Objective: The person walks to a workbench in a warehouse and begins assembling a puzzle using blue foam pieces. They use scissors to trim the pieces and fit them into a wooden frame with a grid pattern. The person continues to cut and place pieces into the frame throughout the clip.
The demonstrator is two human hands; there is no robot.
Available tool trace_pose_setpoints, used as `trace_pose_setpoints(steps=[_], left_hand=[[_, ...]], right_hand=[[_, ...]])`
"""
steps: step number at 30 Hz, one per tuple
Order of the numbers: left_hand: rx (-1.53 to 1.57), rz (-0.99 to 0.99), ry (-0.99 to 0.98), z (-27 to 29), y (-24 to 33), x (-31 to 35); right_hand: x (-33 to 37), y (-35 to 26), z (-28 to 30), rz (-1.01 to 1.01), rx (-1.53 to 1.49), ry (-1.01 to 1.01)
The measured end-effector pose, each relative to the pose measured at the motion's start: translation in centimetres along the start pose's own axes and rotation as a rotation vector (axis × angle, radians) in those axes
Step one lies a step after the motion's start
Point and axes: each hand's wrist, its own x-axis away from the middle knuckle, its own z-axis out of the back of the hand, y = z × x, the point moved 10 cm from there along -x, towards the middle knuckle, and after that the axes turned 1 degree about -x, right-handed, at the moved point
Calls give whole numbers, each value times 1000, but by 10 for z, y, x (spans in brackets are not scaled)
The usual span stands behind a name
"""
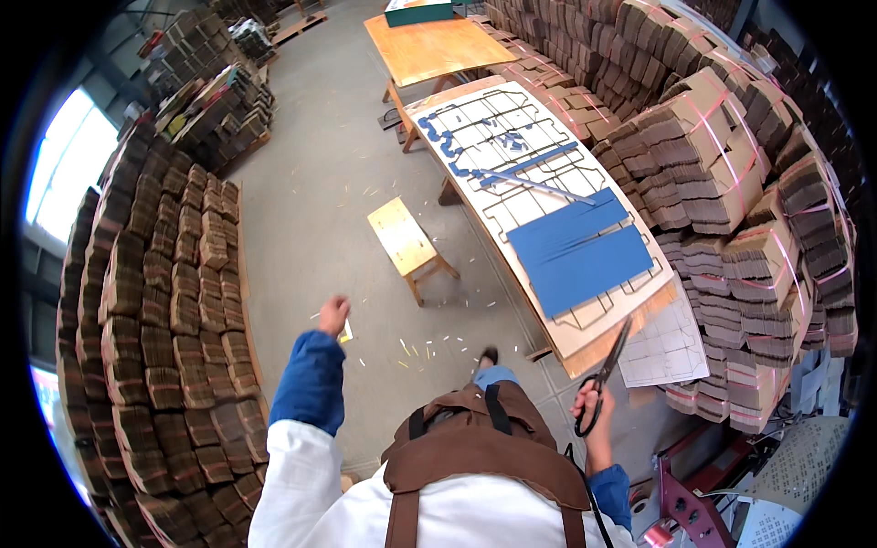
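Observation:
My right hand [592, 407] grips a large pair of dark-handled scissors [615, 354], its long blades pointing up toward the near corner of the workbench. My left hand [334, 315] hangs out to the left over the floor, fingers curled in loosely, with nothing visible in them. On the bench lies a pale board [521, 205] crossed by dark raised lines in box-like outlines. Two blue sheets [575, 265] cover its near part. Blue strips [539, 163] and small blue pieces [512, 141] rest farther up, beside a long metal ruler [539, 185].
A small wooden stool [402, 236] stands left of the bench, with scraps [420, 350] on the floor nearby. Bundled cardboard stacks [183, 301] line the left; more stacks [703, 146] rise behind the bench. A second wooden table [434, 47] stands beyond. Machinery [694, 498] is at lower right.

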Motion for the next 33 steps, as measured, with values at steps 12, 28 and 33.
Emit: trace_pose_setpoints(steps=[12, 28, 33], left_hand=[[-168, -518, -550, -180, 443, -194], [-568, -1504, -848, -366, 633, -292], [-636, -1547, -840, -382, 627, -298]], right_hand=[[-192, -21, -15, 3, -102, 306], [-300, 16, -6, -104, 37, 595], [-349, 52, 30, -72, 24, 582]])
